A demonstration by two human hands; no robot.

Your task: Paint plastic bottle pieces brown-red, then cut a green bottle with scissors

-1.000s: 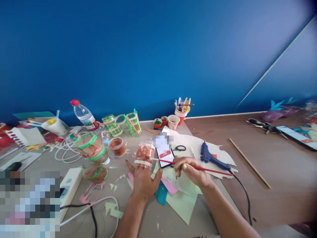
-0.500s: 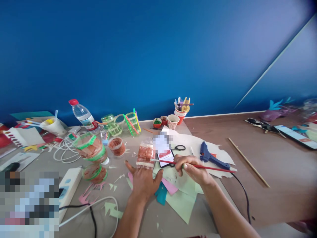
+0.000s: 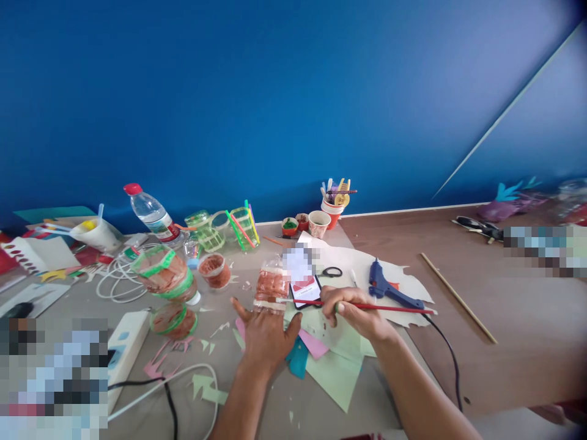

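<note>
A clear plastic bottle piece [image 3: 271, 282] painted reddish brown lies in front of me, with an off-white band across its near part. My left hand [image 3: 269, 336] holds its near end; the thumb and one outer finger stick out to the sides, while the middle fingers are hidden at the bottle. In my right hand [image 3: 351, 308], closed in a pinch, is a long red paintbrush [image 3: 394, 308]. Its bristle tip touches the bottle's side near the band. A tub of brown paint [image 3: 214, 271] stands to the left, beyond my left hand.
Green-taped painted bottle parts [image 3: 164, 275] stand left, near a white power strip [image 3: 128, 339] and cables. A phone [image 3: 306, 290], scissors [image 3: 332, 272] and blue glue gun [image 3: 394, 290] lie right of the bottle. Paper scraps [image 3: 339, 373] spread below. A water bottle [image 3: 151, 211] leans behind.
The brush tip has shifted slightly left and toward me along the bottle, reaching the band's edge. My left hand keeps its place on the bottle. The view has shifted a little.
</note>
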